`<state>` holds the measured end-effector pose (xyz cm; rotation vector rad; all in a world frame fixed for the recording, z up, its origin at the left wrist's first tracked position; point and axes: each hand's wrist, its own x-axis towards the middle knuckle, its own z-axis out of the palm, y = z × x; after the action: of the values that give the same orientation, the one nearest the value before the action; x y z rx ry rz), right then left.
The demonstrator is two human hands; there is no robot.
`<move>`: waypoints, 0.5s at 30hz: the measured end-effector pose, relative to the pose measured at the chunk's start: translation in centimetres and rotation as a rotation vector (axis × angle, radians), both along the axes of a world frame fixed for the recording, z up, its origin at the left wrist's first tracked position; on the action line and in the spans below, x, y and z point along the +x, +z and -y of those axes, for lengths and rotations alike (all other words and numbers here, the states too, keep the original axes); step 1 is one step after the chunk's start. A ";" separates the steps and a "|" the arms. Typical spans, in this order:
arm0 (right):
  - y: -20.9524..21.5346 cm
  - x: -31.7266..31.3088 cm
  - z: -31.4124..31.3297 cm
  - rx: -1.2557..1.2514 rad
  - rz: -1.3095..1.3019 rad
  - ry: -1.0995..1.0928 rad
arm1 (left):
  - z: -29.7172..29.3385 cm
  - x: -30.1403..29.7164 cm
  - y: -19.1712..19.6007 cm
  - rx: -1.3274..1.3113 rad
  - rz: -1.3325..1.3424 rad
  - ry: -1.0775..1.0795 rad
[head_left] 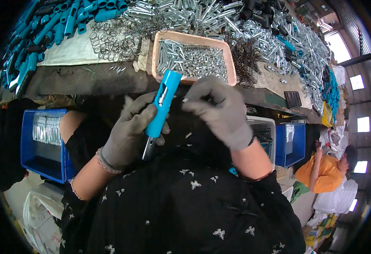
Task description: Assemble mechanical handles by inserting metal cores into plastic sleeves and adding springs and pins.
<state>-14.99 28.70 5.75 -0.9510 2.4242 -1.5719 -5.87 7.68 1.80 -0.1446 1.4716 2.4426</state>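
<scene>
My left hand (125, 133), in a grey glove, is wrapped round a teal tubular handle (159, 111) tilted up to the right. A slot in its side shows a silver metal part, and a dark and silver end sticks out below. Just to its right, my gloved right hand (225, 112) pinches a small silvery metal piece (185, 100) between thumb and finger, apart from the handle. Beyond both hands stands a pink plastic tray (232, 70) with short metal cylinders and pins in it.
Wire rings (113, 40) and dark springs (245, 59) flank the tray. Teal handles (58, 29) heap at the far left, metal tubes (202, 15) at the back. Blue crates (43, 158) stand on both sides. A person in an orange top (327, 175) sits at right.
</scene>
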 end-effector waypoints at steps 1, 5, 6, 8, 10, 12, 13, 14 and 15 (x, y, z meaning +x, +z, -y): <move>-0.6 1.0 0.5 -0.017 0.038 -0.010 | -0.4 0.2 0.2 0.000 0.001 -0.004; -2.3 2.4 1.8 -0.140 0.370 -0.043 | -0.8 0.9 0.1 0.048 0.005 0.060; -2.6 2.6 1.9 -0.141 0.372 -0.040 | -0.7 1.0 0.0 0.074 0.007 0.050; -3.0 2.9 1.9 -0.418 0.676 0.060 | -0.3 1.4 -0.7 0.058 -0.010 0.028; -3.7 2.6 2.2 -0.502 0.794 0.116 | -0.1 1.5 -1.0 0.049 -0.042 -0.016; -4.3 2.3 2.4 -0.582 0.908 0.170 | 0.0 2.2 -1.1 -0.213 -0.141 0.029; -4.6 2.2 2.6 -0.547 0.861 0.222 | -0.1 2.4 -1.4 -0.205 -0.150 0.020; -4.6 2.2 2.6 -0.510 0.815 0.272 | -0.1 2.5 -1.7 -0.232 -0.193 0.047; -4.6 2.3 2.6 -0.481 0.806 0.255 | 0.0 2.6 -2.0 -0.262 -0.233 0.078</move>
<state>-12.73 26.09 1.19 -0.4812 1.3695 -1.9621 -3.23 7.73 -0.25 0.0319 1.9190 2.3809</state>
